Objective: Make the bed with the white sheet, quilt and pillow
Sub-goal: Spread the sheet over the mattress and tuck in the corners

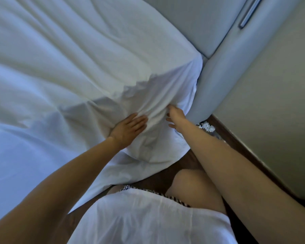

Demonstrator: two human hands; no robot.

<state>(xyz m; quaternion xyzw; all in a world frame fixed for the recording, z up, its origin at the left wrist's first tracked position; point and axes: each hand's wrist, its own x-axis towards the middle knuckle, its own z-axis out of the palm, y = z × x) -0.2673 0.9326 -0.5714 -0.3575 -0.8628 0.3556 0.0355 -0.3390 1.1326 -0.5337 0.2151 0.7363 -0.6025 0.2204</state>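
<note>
Padded headboard (192, 23), wooden floor (188, 161), wall (271, 85)

Left hand (128, 128) presses flat on the white sheet (77, 67); right hand (176, 117) apparently pinches its corner.

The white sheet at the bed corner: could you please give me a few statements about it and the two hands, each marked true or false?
1. The left hand lies flat on the white sheet. True.
2. The right hand is at the sheet's corner beside the headboard. True.
3. A pillow lies on the sheet. False: none is in view.
4. The sheet is smooth. False: it is wrinkled and bunched at the corner.
5. Sheet edge hangs over the wooden floor. True.
</note>
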